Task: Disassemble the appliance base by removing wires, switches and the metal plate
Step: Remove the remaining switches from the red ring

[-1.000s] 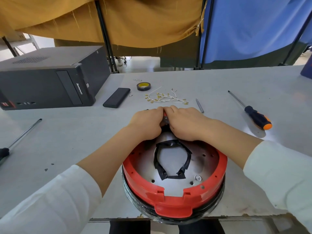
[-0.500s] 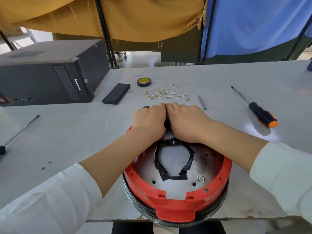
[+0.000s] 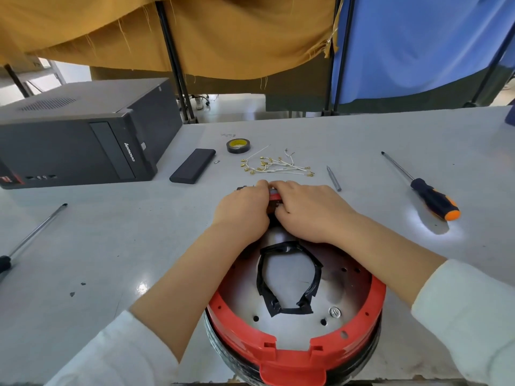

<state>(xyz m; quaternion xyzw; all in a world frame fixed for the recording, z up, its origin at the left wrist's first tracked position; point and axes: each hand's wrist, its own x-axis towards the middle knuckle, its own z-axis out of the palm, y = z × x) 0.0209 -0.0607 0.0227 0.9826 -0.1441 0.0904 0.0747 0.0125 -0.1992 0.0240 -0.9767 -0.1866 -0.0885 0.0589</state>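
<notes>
Head camera, looking down at a grey table: the appliance base sits at the near edge, right in front of me. It is a round red plastic ring over a black outer rim, with a red tab at its near side. Inside lies a shiny metal plate with small holes, and a loop of black tape is stuck on it. My left hand and right hand are pressed together at the far rim of the base, fingers curled over a small red and black part between them; my knuckles hide the exact grip. Beyond my hands lie loose white wires with brass ends and a roll of tape. An orange-and-black screwdriver lies well to the right.
</notes>
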